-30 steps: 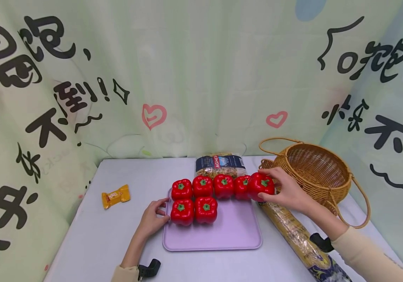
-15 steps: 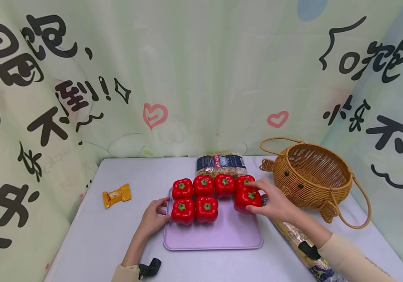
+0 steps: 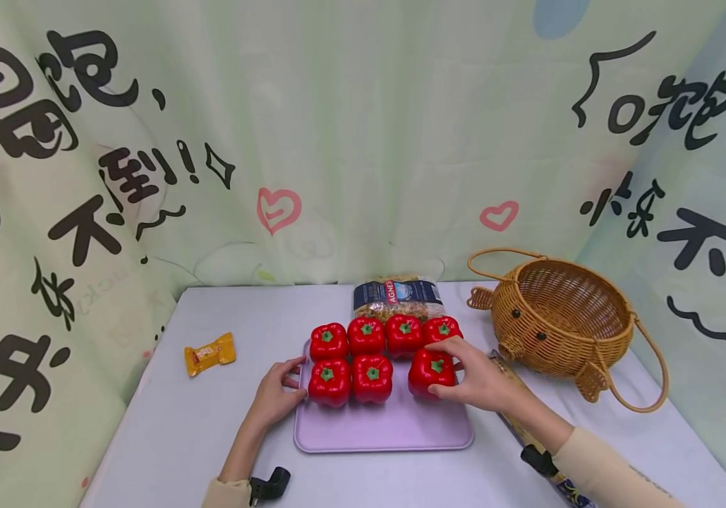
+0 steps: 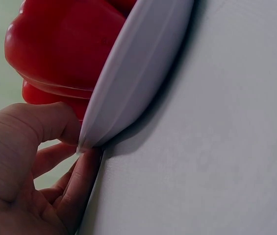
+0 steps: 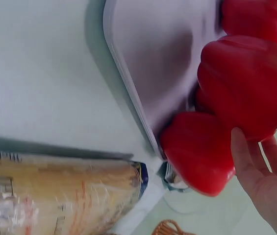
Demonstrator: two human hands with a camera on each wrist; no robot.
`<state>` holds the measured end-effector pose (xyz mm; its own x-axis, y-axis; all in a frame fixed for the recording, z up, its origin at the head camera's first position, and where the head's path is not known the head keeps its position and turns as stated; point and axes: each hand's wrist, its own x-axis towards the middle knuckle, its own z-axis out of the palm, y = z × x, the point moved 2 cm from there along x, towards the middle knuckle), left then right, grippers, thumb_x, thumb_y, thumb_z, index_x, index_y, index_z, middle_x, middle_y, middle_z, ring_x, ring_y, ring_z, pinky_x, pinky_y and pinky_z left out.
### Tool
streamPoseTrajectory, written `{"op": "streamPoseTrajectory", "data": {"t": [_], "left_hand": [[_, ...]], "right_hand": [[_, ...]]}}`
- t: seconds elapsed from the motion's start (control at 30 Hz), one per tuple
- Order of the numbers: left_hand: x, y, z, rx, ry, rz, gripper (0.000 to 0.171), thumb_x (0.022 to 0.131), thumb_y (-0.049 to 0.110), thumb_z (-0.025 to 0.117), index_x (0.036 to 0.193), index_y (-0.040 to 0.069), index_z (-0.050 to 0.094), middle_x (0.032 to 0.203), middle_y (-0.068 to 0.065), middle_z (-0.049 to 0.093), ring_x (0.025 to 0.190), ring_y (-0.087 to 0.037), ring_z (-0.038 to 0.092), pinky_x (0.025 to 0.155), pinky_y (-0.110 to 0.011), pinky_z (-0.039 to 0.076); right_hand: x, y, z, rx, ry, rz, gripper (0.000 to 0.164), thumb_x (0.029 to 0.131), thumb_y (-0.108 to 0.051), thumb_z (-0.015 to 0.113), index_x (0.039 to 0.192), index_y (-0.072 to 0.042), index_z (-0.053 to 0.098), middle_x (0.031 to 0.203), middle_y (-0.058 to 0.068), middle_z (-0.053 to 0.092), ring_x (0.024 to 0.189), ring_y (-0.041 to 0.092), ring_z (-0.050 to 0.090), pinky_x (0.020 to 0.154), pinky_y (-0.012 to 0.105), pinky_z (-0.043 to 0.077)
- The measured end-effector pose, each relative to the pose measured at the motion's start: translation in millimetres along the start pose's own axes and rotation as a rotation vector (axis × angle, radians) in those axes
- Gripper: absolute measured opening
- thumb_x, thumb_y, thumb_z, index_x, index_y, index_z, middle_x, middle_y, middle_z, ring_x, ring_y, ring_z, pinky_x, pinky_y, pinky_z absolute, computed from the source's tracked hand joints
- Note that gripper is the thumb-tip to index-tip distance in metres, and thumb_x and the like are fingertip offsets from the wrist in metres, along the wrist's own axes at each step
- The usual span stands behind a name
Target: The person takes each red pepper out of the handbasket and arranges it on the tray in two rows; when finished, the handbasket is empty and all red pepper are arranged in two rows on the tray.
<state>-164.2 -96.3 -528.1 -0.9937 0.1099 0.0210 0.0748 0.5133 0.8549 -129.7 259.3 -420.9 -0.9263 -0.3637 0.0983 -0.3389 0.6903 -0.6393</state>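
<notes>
A light purple tray (image 3: 388, 432) carries red bell peppers with green stems. Several peppers (image 3: 403, 335) form a back row, and two more (image 3: 351, 379) stand in front at the left. My right hand (image 3: 482, 379) holds another bell pepper (image 3: 431, 372) between thumb and fingers, over the tray's right part. In the right wrist view that held pepper (image 5: 248, 88) appears raised off the tray, close to the back row's end pepper (image 5: 197, 152). At the tray's left edge, my left hand (image 3: 276, 391) pinches the rim; the left wrist view shows the thumb against the rim (image 4: 91, 120).
Behind the tray lies a bag of pasta (image 3: 397, 296). A wicker basket (image 3: 562, 317) with handles stands at the back right. Beside the tray's right edge is a long spaghetti pack (image 5: 60, 193), partly hidden by my right arm. A yellow-orange wrapped snack (image 3: 210, 354) lies left.
My right hand has carried its bell pepper left and toward the front, from the right end of the back row to over the tray. My left hand stays at the rim.
</notes>
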Motion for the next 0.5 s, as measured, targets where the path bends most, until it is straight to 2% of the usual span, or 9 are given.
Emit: {"op": "streamPoseTrajectory", "data": {"t": [0.3, 0.5], "left_hand": [[0.9, -0.8, 1.3, 0.000, 0.011, -0.012, 0.061, 0.076, 0.005, 0.076, 0.134, 0.008, 0.059, 0.112, -0.012, 0.060, 0.084, -0.018, 0.059, 0.072, -0.029, 0.058], [0.3, -0.8, 1.3, -0.003, 0.009, -0.006, 0.061, 0.076, 0.004, 0.076, 0.134, 0.008, 0.059, 0.112, -0.012, 0.060, 0.084, -0.017, 0.060, 0.072, -0.029, 0.058]], "right_hand": [[3, 4, 17, 0.014, 0.007, -0.033, 0.057, 0.076, -0.023, 0.084, 0.126, -0.010, 0.061, 0.120, 0.005, 0.060, 0.107, 0.024, 0.059, 0.085, 0.037, 0.056], [5, 4, 22, 0.015, 0.004, -0.031, 0.056, 0.076, -0.022, 0.084, 0.125, -0.010, 0.061, 0.119, 0.004, 0.061, 0.108, 0.024, 0.059, 0.085, 0.035, 0.055]]}}
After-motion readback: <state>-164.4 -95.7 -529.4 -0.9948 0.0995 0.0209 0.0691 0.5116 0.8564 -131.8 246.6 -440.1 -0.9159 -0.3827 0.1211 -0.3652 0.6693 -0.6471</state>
